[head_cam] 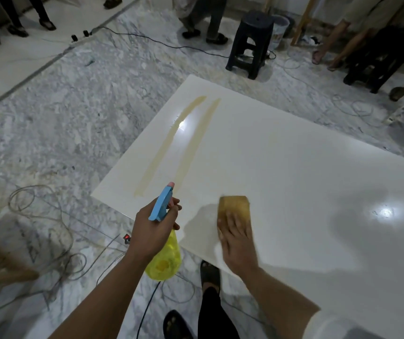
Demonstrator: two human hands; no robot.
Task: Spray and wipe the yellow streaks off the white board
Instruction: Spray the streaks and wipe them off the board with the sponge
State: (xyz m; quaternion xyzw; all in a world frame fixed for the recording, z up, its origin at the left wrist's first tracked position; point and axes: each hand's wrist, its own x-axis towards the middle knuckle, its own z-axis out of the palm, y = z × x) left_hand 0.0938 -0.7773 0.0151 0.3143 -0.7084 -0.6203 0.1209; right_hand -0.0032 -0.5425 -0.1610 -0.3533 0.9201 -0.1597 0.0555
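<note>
Head cam: I've got the left hand [153, 223] wrapped round the spray bottle [163, 241], nozzle aimed at the two yellow streaks [179, 140] on the board [293, 167], far-left part. Right hand [236, 237] flat w/ fingers straight, pressing a tan sponge [234, 207] on the near edge, well apart from the streaks.

Two pale yellow streaks [169, 143] run side by side along the glossy white board [281, 162] near its left edge; a tan cloth [234, 206] lies flat nearby.
</note>
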